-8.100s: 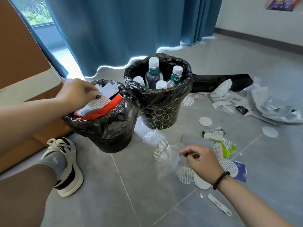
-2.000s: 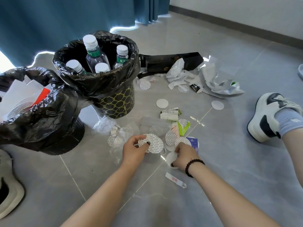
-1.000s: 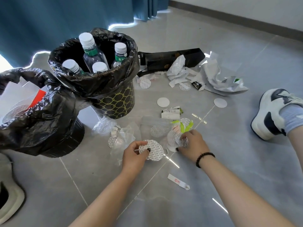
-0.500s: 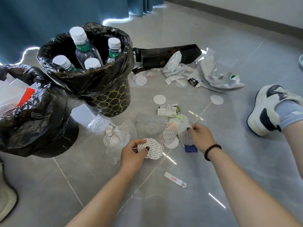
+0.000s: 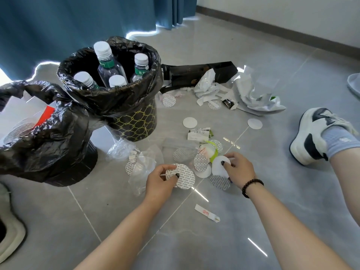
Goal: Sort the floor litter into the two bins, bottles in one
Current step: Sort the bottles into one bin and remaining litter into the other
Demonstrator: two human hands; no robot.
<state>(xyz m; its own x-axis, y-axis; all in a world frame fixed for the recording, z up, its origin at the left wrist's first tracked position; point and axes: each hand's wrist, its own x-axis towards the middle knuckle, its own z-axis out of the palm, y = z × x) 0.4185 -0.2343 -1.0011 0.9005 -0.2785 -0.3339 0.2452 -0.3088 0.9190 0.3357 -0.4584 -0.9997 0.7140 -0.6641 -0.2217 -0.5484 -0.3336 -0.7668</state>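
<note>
Left hand (image 5: 158, 183) pinches a printed seal disc (image 5: 184, 178), right hand (image 5: 236, 168) a plain disc (image 5: 219, 165) — print unreadable.

Grey tiled floor (image 5: 253, 45), two black-bagged bins (image 5: 134, 121) at left, round seal discs (image 5: 190, 122) scattered centre, clear plastic bags (image 5: 144, 166), crumpled white wrappers (image 5: 257, 98) and black box (image 5: 198, 73) upper centre, paper strip (image 5: 206, 213) lower centre, sneaker (image 5: 311, 137) at right

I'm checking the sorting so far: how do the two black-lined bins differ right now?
The patterned bin holds upright capped bottles; the plain bin at the left edge holds flat paper and a red card. The patterned bin's side shows a gold lattice below its liner, while the plain bin's liner drapes over most of its side. Both stand on the floor, lined with black bags.
</note>
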